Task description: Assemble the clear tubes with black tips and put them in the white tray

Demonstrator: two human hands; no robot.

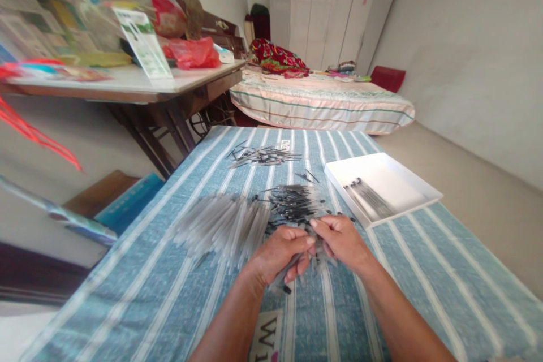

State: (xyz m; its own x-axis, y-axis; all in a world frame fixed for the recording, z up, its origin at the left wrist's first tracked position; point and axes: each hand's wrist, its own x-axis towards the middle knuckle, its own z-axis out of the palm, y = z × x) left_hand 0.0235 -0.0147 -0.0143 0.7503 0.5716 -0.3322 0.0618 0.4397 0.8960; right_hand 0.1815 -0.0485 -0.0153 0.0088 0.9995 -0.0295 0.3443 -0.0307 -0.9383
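Note:
My left hand [284, 251] is closed around a pale pen barrel [283, 281] whose black end sticks out below the fingers. My right hand [339, 240] is pinched, its fingertips almost meeting the left thumb; whatever lies between them is too small to make out. Clear pen barrels [229, 226] lie in a large heap left of my hands. Just beyond my fingers is a pile of thin black pen parts [292, 201]. Small black and clear pieces lie partly hidden beneath my hands.
A white box lid or tray [405, 181] at the right holds several finished-looking pens [369, 198]. Thin dark sticks, perhaps refills [265, 155], are scattered farther back on the striped tablecloth [139, 271]. A cluttered desk [186, 87] stands left, a bed [322, 99] behind.

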